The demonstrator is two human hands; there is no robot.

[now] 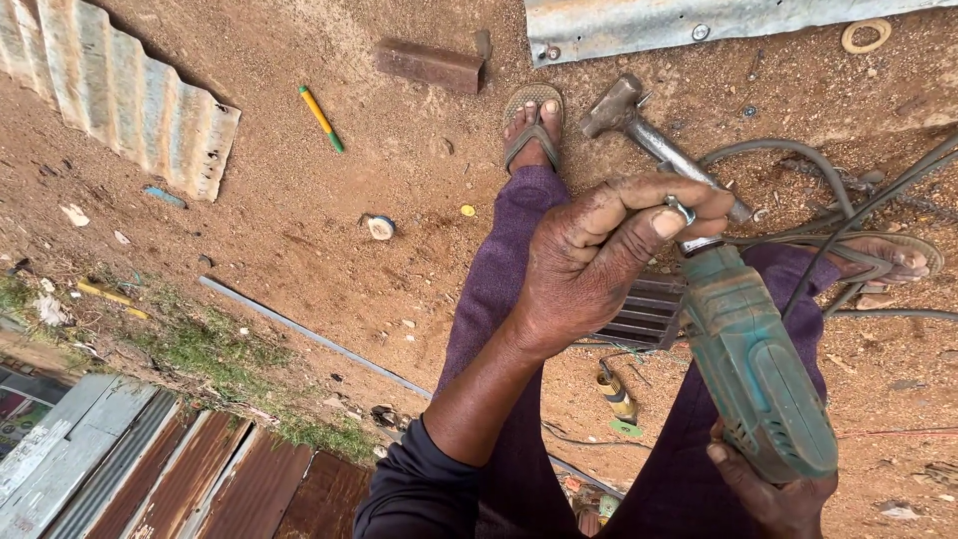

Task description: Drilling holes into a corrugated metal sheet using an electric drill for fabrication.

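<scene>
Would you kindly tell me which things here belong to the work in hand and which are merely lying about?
In hand:
green power drill, held by the right hand
its chuck end, gripped by the left hand

Lying about:
hammer
yellow-green pencil
metal block
corrugated sheet

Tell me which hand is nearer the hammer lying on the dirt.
Left. The left hand pinches the front end of the green drill, just beside the hammer handle. The right hand grips the drill's rear, farther away.

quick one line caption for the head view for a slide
Seated on red dirt, a person grips a green power drill with the right hand while the left hand works its chuck.
</scene>
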